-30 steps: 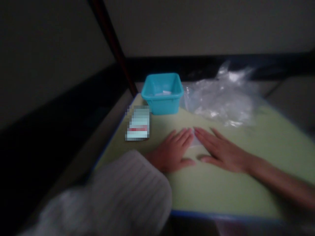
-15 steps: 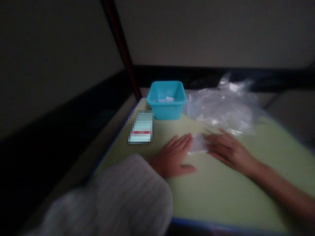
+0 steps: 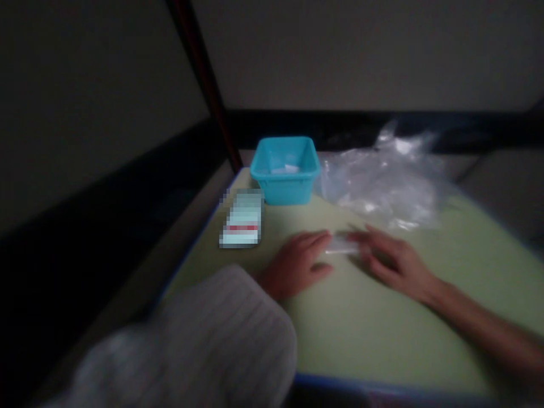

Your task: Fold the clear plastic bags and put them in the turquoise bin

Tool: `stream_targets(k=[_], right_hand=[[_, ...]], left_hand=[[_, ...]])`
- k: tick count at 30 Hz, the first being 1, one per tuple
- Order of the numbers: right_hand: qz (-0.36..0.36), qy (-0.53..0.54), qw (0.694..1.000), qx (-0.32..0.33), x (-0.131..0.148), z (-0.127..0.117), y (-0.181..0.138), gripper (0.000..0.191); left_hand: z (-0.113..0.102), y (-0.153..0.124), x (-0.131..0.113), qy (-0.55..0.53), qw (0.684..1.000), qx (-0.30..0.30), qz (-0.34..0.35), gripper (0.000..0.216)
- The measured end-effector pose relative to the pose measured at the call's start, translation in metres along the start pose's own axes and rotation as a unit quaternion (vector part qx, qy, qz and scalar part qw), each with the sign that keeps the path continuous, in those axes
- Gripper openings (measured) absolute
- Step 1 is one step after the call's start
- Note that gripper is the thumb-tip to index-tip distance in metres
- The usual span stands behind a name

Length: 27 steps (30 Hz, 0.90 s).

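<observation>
Between my hands on the table lies a small translucent white plastic piece [image 3: 342, 246], now a narrow strip with a bright near edge. Its exact kind is too blurred to tell. My left hand [image 3: 297, 263] rests at its left end, fingers stretched forward and touching it, thumb spread apart. At the right end, my right hand [image 3: 389, 260] has its fingers bent over the strip and the thumb curled in near them, closed on that end. The fingertips of this hand are slightly smeared and partly hide the strip.
A turquoise basket [image 3: 284, 190] with small white pieces inside stands at the back of the yellow-green table [image 3: 365, 340]. Right of it lies a crumpled clear plastic bag [image 3: 382, 181]. A blurred-out phone-like object [image 3: 242, 218] lies at the left, near the blue table edge.
The plastic piece has gone from a wider rectangle to a narrow strip, apparently folded over. My left thumb has drawn nearer its fingers, and the right fingers have bent in more.
</observation>
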State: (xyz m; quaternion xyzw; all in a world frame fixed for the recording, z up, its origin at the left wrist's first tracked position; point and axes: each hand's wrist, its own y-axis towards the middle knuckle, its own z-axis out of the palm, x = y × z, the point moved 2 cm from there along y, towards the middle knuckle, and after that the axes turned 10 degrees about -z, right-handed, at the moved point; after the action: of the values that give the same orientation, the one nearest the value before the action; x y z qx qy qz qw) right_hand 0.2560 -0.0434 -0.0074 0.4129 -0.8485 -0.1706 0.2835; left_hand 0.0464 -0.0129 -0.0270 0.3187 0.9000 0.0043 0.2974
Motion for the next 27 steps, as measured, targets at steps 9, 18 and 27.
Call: stream_targets(k=[9, 18, 27], right_hand=[[0.295, 0.322, 0.880, -0.187, 0.009, -0.003, 0.018, 0.013], [0.315, 0.341, 0.856, -0.225, 0.013, 0.013, 0.021, 0.047], [0.309, 0.330, 0.865, -0.218, 0.011, 0.016, 0.016, 0.044]], left_hand=[[-0.007, 0.011, -0.003, -0.281, 0.948, 0.019, -0.150, 0.031], [-0.011, 0.007, -0.005, -0.388, 0.893, 0.046, -0.224, 0.028], [-0.007, 0.008, -0.002, -0.429, 0.867, 0.044, -0.249, 0.031]])
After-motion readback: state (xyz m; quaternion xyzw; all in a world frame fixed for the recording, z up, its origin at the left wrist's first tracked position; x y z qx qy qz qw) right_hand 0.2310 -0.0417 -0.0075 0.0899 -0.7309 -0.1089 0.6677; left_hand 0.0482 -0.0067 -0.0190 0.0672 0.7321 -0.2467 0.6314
